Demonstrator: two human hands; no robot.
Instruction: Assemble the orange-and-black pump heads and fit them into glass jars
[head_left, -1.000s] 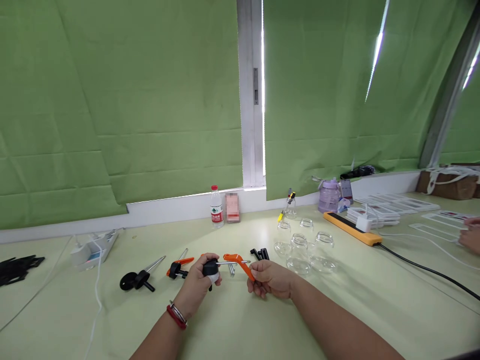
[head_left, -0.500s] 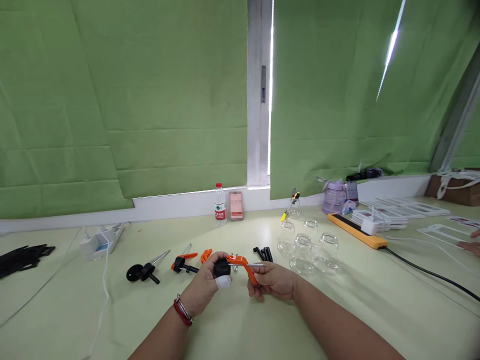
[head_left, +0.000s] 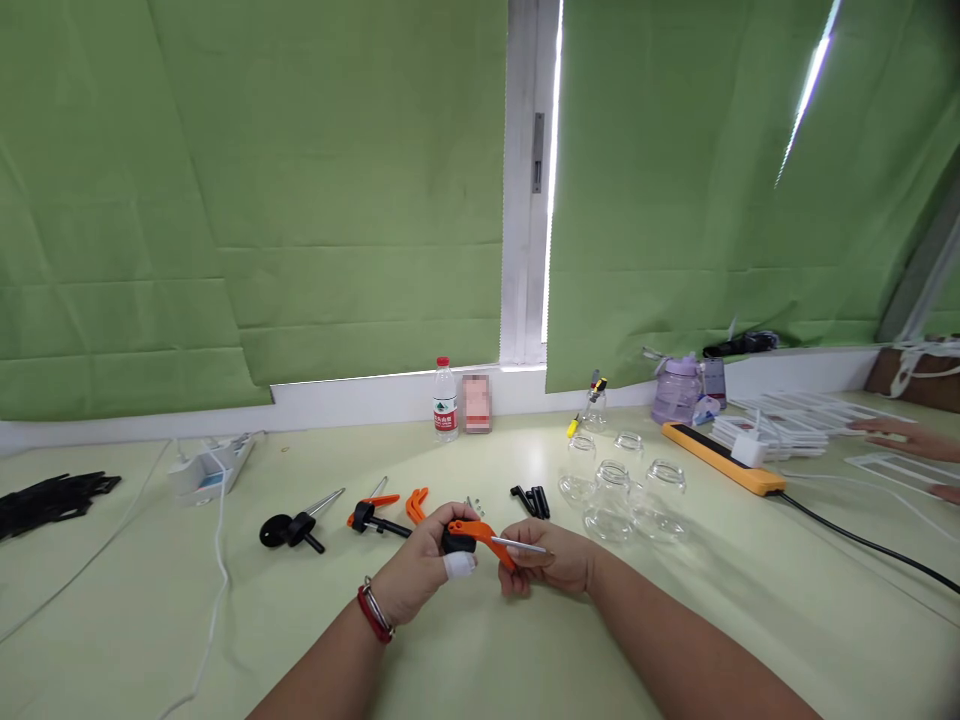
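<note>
In the head view my left hand [head_left: 421, 568], with white tape on its thumb, is closed round a black round part [head_left: 457, 542]. Fixed to or resting against that part is a curved orange handle [head_left: 480, 530]. My right hand [head_left: 551, 558] pinches the handle's lower end. A thin metal rod [head_left: 521, 545] slants across the right fingers; how it joins the black part is hidden. Left of my hands lie black round parts with metal rods [head_left: 301, 528] and another black part [head_left: 365, 516] by an orange piece. Loose orange handles [head_left: 417, 503] lie just behind my left hand.
Small metal pieces [head_left: 472, 506] and black handles [head_left: 534, 501] lie beyond my hands. Several glass jars [head_left: 609, 505] stand to the right, before an orange power strip [head_left: 724, 462]. A water bottle [head_left: 445, 405] stands at the back. Another person's hand [head_left: 904, 438] is far right.
The metal rod has tilted, its right end now lower and across my right fingers. The view has shifted slightly. The other person's hand has moved further into view over the white sheets.
</note>
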